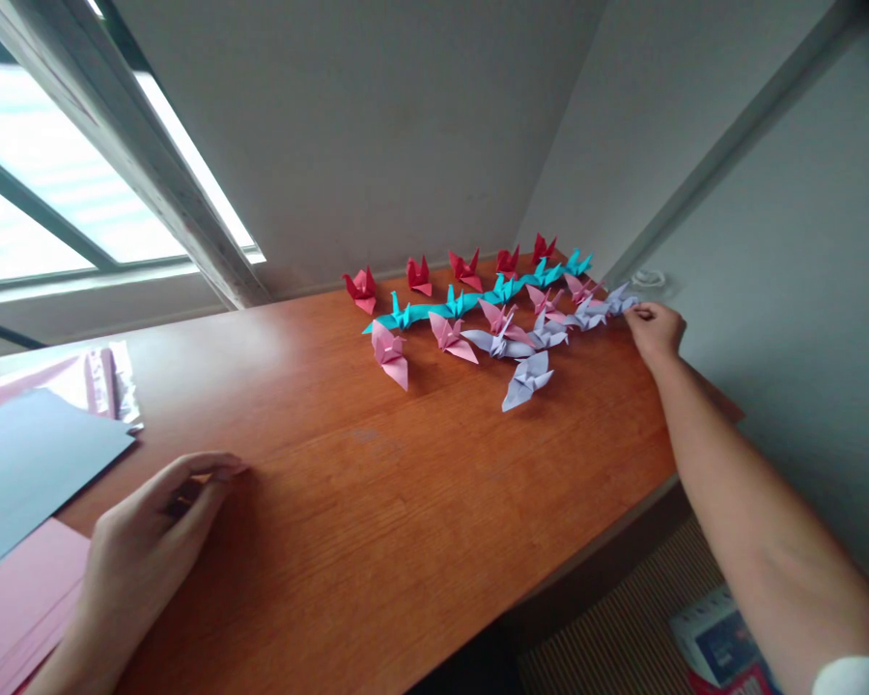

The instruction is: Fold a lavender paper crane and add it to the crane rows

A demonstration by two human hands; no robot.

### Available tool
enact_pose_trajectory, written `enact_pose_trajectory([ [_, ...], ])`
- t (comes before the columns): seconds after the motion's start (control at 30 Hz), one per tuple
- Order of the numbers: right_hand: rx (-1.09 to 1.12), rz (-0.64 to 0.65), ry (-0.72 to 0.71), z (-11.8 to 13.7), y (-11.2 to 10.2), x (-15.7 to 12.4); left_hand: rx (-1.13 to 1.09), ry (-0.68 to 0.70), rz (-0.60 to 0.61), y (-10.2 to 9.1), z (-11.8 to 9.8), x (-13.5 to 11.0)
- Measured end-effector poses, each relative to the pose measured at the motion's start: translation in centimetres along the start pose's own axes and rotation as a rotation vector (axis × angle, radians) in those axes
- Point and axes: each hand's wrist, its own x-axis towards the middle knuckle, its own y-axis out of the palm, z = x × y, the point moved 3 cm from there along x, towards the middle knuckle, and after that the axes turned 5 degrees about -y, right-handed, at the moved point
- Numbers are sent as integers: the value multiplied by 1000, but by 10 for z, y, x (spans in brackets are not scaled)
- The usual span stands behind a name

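My right hand [656, 330] reaches to the far right of the table, its fingertips pinched on the tip of a lavender paper crane [618, 300]. That crane ends a row of lavender cranes, with another lavender crane [528, 379] nearest to me. Behind them run rows of pink cranes [450, 336], turquoise cranes [455, 301] and red cranes [465, 269]. At the left, my left hand [163, 521] rests on the table, thumb and forefinger closed together, with nothing visible between them. It lies beside a stack of pink paper [25, 603].
Blue-grey sheets [40, 473] and a clear plastic packet [91, 379] lie on the wooden table [333, 541] at the left. Walls border the back and right, with a window at upper left. A box [720, 637] stands below the table's right edge.
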Motion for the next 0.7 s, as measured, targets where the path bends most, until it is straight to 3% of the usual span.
enact_pose_trajectory([
  [0.4,172,-110,61,-9,-3,-5,-14,-17,14,-1,-6,-1],
  [0.57,280,-156,51,-1,-11,-35,-31,-36,32,1,-5,0],
  [0.7,350,-149,-14,22,-19,-72,-42,-9,41,2,-1,0],
])
